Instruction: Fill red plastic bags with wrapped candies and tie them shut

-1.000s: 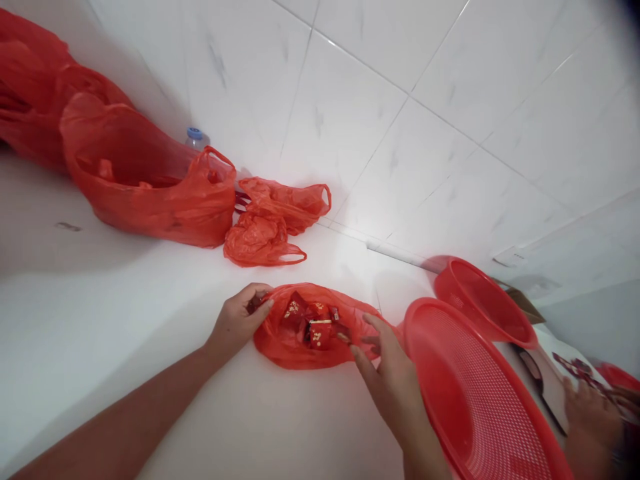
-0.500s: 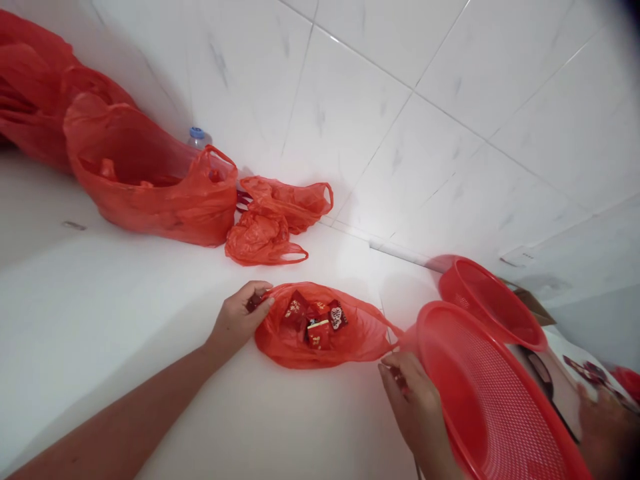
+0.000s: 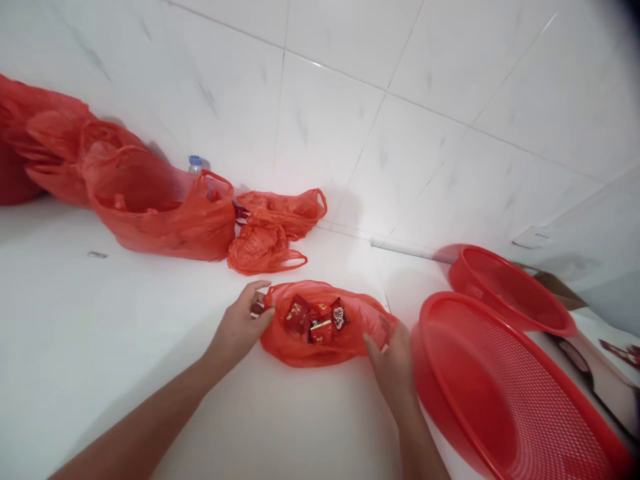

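Observation:
A small red plastic bag (image 3: 300,350) lies open on the white table, with a few red wrapped packets (image 3: 315,317) inside. My left hand (image 3: 240,328) pinches the bag's left rim between thumb and fingers. At the bag's right edge, my right hand (image 3: 393,367) touches or grips the plastic; it is blurred, so the grip is unclear.
Two red mesh baskets stand at the right, a large one (image 3: 505,400) near and a smaller one (image 3: 510,290) behind it. Bigger red bags (image 3: 160,213) and two crumpled ones (image 3: 270,230) lie along the tiled wall, with a bottle cap (image 3: 195,161) showing behind.
My right hand went from the bag's mouth toward the large basket, then came back to the bag's right edge. The other person's hand at the far right has left view.

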Available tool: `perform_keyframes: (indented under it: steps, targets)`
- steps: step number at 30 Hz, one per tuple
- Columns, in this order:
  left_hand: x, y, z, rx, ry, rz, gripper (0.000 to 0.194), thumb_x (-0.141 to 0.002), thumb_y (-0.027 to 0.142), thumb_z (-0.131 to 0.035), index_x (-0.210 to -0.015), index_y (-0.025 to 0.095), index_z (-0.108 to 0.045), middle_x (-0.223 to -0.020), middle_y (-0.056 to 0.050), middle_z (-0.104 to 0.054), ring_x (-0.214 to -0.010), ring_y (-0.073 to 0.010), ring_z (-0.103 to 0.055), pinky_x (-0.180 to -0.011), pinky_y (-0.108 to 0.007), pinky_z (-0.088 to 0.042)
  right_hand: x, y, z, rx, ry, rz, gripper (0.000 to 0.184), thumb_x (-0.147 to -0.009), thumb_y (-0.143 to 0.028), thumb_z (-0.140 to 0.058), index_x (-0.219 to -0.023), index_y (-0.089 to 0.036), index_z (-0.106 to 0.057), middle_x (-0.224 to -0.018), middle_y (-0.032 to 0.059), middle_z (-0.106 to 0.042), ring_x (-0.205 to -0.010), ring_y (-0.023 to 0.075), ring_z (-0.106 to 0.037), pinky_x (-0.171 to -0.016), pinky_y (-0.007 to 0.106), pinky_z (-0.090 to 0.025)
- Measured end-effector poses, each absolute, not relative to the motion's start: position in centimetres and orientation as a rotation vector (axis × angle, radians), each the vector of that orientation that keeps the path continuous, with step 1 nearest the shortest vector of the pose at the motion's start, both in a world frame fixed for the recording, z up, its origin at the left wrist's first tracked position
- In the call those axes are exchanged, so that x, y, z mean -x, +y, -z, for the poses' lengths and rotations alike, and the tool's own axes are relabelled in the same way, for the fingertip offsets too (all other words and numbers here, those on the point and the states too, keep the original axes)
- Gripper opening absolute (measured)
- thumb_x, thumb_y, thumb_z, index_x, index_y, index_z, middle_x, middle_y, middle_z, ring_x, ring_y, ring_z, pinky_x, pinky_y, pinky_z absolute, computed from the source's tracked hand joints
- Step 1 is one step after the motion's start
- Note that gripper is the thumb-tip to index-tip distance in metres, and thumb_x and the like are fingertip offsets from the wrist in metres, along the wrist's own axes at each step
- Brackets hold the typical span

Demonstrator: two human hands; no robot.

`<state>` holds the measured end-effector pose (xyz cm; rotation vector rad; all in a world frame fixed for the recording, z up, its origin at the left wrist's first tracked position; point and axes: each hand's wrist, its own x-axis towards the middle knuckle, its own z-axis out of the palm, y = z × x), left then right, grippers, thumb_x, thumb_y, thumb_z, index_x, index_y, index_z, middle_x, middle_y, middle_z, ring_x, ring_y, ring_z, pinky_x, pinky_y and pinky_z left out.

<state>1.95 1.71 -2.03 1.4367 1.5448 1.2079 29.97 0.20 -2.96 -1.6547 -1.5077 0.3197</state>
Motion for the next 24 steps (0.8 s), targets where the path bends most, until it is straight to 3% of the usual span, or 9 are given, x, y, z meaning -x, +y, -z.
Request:
perform_keyframes:
  steps: [2,4,10,16,18,21,24]
  targets:
    - [-2.2,2.9,0.0,-1.468,1.503,-1.279,0.039,-0.078,0.029,-0.056,-0.117,0.025,-0.049,-0.080,0.002,-0.054,-0.069,-0.0126,-0.053,-0.064,-0.026,-0.045,-29.7,0.7,1.8,1.680,-1.567,-0.498,0.030,-0.081,-0.044,-0.052,-0.095,-0.019,-0.063,-0.094,0.0062,-0.062,-0.081,0.0208,-0.058,-0.067,0.032,-0.047]
    - [-2.3,3.9,-2.8,-1.499,1.400,-1.420,0.038,-0.078,0.027,-0.059,-0.115,0.024,-0.052,-0.076,0.003,-0.053,-0.067,-0.0117,-0.053,-0.062,-0.025,-0.045,-29.6,0.7,-0.3,1.659,-1.522,-0.638,0.030,-0.082,-0.045,-0.050,-0.084,-0.019,-0.064,-0.082,0.0036,-0.064,-0.073,0.0185,-0.058,-0.063,0.030,-0.045]
    - [-2.1,4.5,-10.7,-1.542,0.919,-2.045,0.038,-0.073,0.015,-0.068,-0.108,0.026,-0.056,-0.080,0.001,-0.056,-0.074,-0.0119,-0.057,-0.061,-0.023,-0.047,-29.9,-1.6,-7.2,1.260,-0.959,-0.410,0.028,-0.083,-0.040,-0.053,-0.095,-0.018,-0.066,-0.095,0.0066,-0.068,-0.089,0.0209,-0.063,-0.079,0.036,-0.047]
    - [-1.8,3.6,-10.5,-1.625,1.007,-1.803,0.039,-0.075,0.019,-0.067,-0.111,0.026,-0.056,-0.080,0.001,-0.053,-0.078,-0.0137,-0.056,-0.067,-0.027,-0.050,-30.3,-1.7,-5.8,1.240,-1.061,-0.635,0.027,-0.084,-0.039,-0.055,-0.098,-0.020,-0.066,-0.103,0.0090,-0.067,-0.098,0.0252,-0.062,-0.088,0.044,-0.045]
    - [-0.8,2.9,-9.3,-1.666,1.133,-1.745,0.046,-0.073,0.023,-0.069,-0.117,0.027,-0.053,-0.090,-0.001,-0.055,-0.080,-0.0146,-0.056,-0.072,-0.030,-0.050,-30.8,-1.7,-4.3,1.111,-1.106,-0.705,0.033,-0.082,-0.042,-0.058,-0.109,-0.023,-0.061,-0.113,0.0095,-0.063,-0.106,0.0264,-0.058,-0.091,0.046,-0.043]
    - [1.6,1.7,-6.7,-1.660,1.279,-1.807,0.060,-0.069,0.031,-0.072,-0.124,0.029,-0.046,-0.108,-0.004,-0.055,-0.092,-0.0194,-0.056,-0.078,-0.034,-0.049,-31.6,-1.9,-1.9,0.946,-1.199,-0.773,0.065,-0.068,-0.053,-0.069,-0.125,-0.028,-0.048,-0.129,0.0110,-0.052,-0.119,0.0298,-0.049,-0.094,0.047,-0.041]
    - [3.6,0.6,-2.9,-1.605,1.371,-1.719,0.065,-0.068,0.040,-0.071,-0.126,0.030,-0.042,-0.123,-0.007,-0.050,-0.110,-0.0257,-0.051,-0.086,-0.040,-0.047,-31.9,-1.6,0.2,1.031,-1.294,-0.853,0.086,-0.055,-0.056,-0.078,-0.128,-0.025,-0.046,-0.130,0.0136,-0.050,-0.120,0.0325,-0.046,-0.090,0.043,-0.045]
